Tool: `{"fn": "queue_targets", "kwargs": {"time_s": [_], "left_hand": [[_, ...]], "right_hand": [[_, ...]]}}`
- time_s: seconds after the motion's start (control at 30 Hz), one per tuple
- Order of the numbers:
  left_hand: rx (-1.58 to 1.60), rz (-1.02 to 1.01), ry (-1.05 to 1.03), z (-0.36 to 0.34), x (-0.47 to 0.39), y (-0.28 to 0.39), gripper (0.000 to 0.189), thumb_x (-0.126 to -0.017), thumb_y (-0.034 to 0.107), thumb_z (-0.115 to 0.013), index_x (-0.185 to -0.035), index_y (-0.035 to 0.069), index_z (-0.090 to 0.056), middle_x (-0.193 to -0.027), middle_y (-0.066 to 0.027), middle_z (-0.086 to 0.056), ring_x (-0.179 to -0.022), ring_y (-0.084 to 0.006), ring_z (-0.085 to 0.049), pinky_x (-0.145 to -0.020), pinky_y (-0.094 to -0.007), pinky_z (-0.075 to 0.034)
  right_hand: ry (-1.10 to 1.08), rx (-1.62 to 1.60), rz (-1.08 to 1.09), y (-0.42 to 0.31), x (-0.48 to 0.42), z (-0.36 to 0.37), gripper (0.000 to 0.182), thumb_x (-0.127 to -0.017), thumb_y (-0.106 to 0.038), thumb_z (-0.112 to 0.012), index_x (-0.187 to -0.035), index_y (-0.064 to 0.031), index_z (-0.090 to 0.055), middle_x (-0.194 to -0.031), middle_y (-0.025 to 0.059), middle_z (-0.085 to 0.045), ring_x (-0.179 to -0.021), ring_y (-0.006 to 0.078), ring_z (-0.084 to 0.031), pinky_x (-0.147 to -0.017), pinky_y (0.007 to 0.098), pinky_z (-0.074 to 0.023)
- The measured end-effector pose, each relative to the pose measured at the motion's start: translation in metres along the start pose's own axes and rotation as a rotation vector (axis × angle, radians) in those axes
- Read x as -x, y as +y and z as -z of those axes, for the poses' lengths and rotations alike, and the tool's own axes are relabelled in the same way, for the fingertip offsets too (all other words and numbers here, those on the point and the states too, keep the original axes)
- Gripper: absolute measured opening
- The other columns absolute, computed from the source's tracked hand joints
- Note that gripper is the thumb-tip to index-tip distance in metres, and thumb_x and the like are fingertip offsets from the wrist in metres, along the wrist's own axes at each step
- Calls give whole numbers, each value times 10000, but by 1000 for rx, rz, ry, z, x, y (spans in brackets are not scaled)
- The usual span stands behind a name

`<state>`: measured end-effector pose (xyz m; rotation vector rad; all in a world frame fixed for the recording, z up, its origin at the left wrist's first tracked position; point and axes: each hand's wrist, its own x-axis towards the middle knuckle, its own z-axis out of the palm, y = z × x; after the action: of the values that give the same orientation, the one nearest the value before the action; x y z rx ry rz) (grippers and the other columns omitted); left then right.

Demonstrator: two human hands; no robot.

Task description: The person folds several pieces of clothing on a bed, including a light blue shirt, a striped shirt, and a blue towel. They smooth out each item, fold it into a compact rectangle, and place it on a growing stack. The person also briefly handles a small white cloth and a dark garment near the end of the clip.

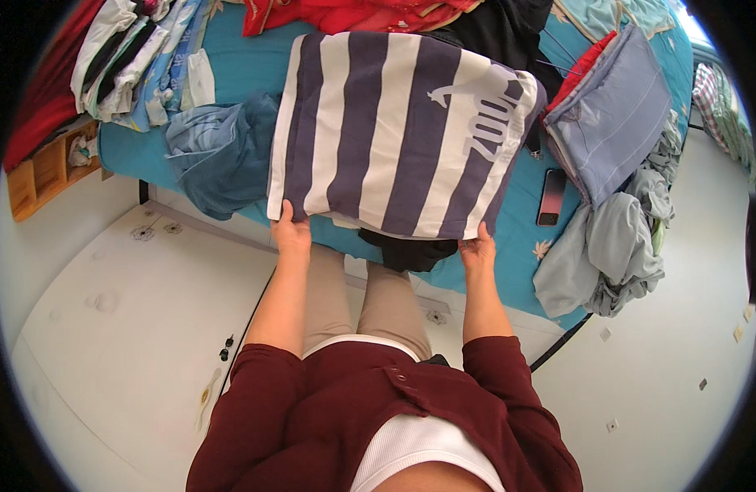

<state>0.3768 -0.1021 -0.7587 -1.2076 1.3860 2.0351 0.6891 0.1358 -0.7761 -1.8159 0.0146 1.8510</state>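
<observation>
A cloth with wide dark navy and white stripes (387,135), printed with grey lettering on its right side, is spread in a folded rectangle in front of me. My left hand (291,234) grips its near left corner, thumb on top and fingers beneath. At the near right corner, my right hand (478,247) pinches the edge the same way. Black fabric (411,251) shows from under the near edge, between my hands. Against the striped cloth's left side lies a crumpled blue garment (224,154).
Everything rests on a teal bed sheet (513,264). To the right are a phone (551,197), a folded grey-blue fabric (618,117) and crumpled grey cloth (624,246). Folded clothes (131,61) stand at the far left. Red fabric (353,13) and black fabric (501,31) lie behind.
</observation>
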Motion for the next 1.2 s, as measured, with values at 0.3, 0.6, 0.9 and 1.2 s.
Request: {"fn": "queue_targets", "kwargs": {"time_s": [0.3, 0.6, 0.9, 1.2], "left_hand": [[-17, 6, -123, 4, -12, 12, 459, -826, 168, -622, -1228, 146, -403, -1243, -90, -471, -1103, -295, -475, -888, -489, -419], [-61, 71, -168, 15, -4, 31, 373, -851, 177, -591, -1188, 51, -492, -1191, -101, -537, -1082, -261, -512, -926, -428, -408], [-224, -213, -467, -67, 120, 129, 365, -853, 127, -540, -1184, -12, -477, -1170, -113, -538, -1045, -235, -544, -885, -384, -459], [3, -344, -768, -244, 165, 236, 265, -842, 153, -571, -1038, -22, -533, -1053, -164, -580, -963, -278, -562, -843, -417, -456]], "right_hand": [[-153, -251, 52, -2, 9, 8, 386, -857, -223, -560, -1206, -92, -460, -1212, 96, -523, -1132, 304, -474, -929, 513, -402], [-170, -184, 23, -12, 35, -19, 359, -813, -116, -602, -1151, -50, -500, -1181, 97, -543, -1088, 296, -515, -901, 475, -425], [-317, -238, 218, -90, 111, -48, 303, -755, -18, -562, -1054, 21, -539, -1031, 156, -605, -955, 291, -594, -854, 432, -484], [-583, -371, 537, -239, 210, -213, 304, -771, 46, -590, -1051, 39, -472, -1040, 184, -553, -986, 328, -555, -898, 493, -440]]}}
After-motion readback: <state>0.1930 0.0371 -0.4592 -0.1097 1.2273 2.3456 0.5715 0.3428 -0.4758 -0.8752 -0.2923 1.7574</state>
